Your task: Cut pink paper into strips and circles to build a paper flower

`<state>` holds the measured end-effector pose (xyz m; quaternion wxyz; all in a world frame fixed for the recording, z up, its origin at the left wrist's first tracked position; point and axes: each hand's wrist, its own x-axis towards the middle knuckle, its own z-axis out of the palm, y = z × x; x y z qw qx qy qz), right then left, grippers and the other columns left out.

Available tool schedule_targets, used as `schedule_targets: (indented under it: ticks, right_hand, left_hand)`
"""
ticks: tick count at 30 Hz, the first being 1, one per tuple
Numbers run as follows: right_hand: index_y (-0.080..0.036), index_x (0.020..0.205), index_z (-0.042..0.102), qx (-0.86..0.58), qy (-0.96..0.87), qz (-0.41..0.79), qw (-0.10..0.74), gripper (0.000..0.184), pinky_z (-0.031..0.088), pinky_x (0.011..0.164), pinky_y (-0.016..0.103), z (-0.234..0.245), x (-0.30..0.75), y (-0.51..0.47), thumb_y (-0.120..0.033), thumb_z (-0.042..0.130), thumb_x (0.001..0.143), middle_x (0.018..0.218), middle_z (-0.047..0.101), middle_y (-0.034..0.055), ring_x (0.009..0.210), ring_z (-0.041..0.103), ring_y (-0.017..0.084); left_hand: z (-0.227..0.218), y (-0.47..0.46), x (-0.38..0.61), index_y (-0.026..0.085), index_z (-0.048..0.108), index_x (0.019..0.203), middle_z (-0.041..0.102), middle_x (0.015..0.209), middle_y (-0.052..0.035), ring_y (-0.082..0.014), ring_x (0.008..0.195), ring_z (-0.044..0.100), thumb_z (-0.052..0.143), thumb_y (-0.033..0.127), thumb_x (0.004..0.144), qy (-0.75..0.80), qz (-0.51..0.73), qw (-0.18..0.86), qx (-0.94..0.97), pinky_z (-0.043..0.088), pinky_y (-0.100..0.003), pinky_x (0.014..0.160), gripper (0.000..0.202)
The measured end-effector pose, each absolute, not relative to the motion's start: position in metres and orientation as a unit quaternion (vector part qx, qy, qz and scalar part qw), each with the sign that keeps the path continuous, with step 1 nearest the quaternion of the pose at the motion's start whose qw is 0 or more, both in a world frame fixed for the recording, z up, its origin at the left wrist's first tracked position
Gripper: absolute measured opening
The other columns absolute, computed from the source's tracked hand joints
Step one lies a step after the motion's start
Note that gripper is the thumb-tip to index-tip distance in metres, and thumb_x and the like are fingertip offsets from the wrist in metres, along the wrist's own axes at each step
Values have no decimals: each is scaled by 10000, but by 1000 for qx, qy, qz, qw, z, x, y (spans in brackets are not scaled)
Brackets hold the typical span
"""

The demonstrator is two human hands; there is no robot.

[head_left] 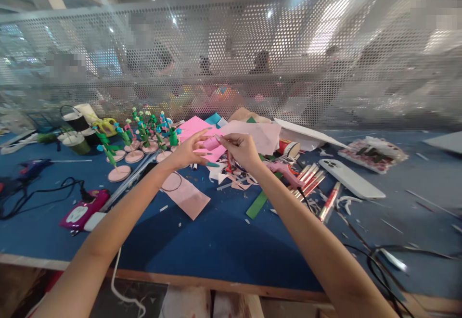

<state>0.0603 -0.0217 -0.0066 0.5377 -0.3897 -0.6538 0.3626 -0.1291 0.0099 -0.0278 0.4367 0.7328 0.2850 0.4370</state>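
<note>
Both my arms reach forward over a blue table (216, 241). My left hand (191, 150) and my right hand (241, 148) meet above the table's middle, and between them they hold a small rolled piece of pink paper (211, 143). The left fingers curl around one end of the roll; the right fingers pinch the other end. Under the hands lie pink paper sheets (197, 133), paper scraps (234, 181) and a pink offcut with a drawn circle (184, 193).
Several small paper flowers on round pink bases (139, 137) stand at the back left, beside cups (74, 133). A pink glue gun (285, 171), sticks (312, 181), a white phone (352, 178), a green strip (258, 205) and cables (375, 255) lie right. A perforated metal screen (252, 53) closes the back.
</note>
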Motion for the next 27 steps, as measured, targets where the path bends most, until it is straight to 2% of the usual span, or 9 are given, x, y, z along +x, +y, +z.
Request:
schedule_targets:
  ticks: [4, 9, 14, 20, 23, 27]
  right_hand:
    - [-169, 688, 676, -388, -708, 346, 478, 389, 311, 341, 217, -9, 63, -21, -557, 650, 707, 324, 453, -53, 265, 423, 103]
    - [-178, 698, 665, -393, -744, 324, 432, 354, 334, 378, 210, -10, 64, -22, -521, 607, 764, 338, 476, -56, 278, 461, 110]
    - [-181, 692, 673, -400, -755, 297, 427, 332, 347, 416, 212, -14, 67, -19, -486, 591, 796, 339, 478, -53, 308, 477, 117]
    - [-187, 662, 692, -434, -791, 228, 366, 281, 340, 474, 215, -18, 68, -14, -436, 642, 782, 370, 512, -35, 383, 495, 118]
    - [-184, 724, 711, -485, -800, 157, 316, 276, 352, 524, 230, -18, 64, -16, -438, 634, 802, 481, 601, 11, 497, 555, 147]
    - [-178, 929, 697, -564, -780, 76, 260, 340, 415, 639, 268, -13, 58, -27, -431, 472, 902, 730, 697, 86, 738, 630, 217]
  left_hand:
    - [-26, 5, -122, 198, 598, 1210, 651, 1135, -122, -185, 962, 634, 804, 185, 558, 309, 443, 426, 726, 541, -305, 803, 684]
    - [-26, -1, -114, 150, 690, 981, 701, 917, -66, -156, 798, 641, 792, 232, 562, 324, 419, 446, 721, 535, -279, 717, 440]
    - [-35, 1, -109, 144, 692, 898, 693, 850, -38, -129, 712, 630, 810, 281, 525, 319, 425, 475, 701, 518, -256, 664, 415]
    - [-60, 6, -102, 148, 692, 796, 673, 720, -6, -106, 640, 609, 848, 321, 468, 327, 453, 520, 646, 507, -236, 624, 402]
    - [-74, 7, -101, 157, 700, 815, 680, 713, -6, -112, 628, 617, 856, 355, 464, 328, 460, 556, 609, 524, -247, 619, 431]
    - [-87, 5, -102, 167, 707, 826, 699, 738, -11, -126, 649, 636, 857, 371, 460, 328, 479, 575, 576, 551, -284, 668, 445]
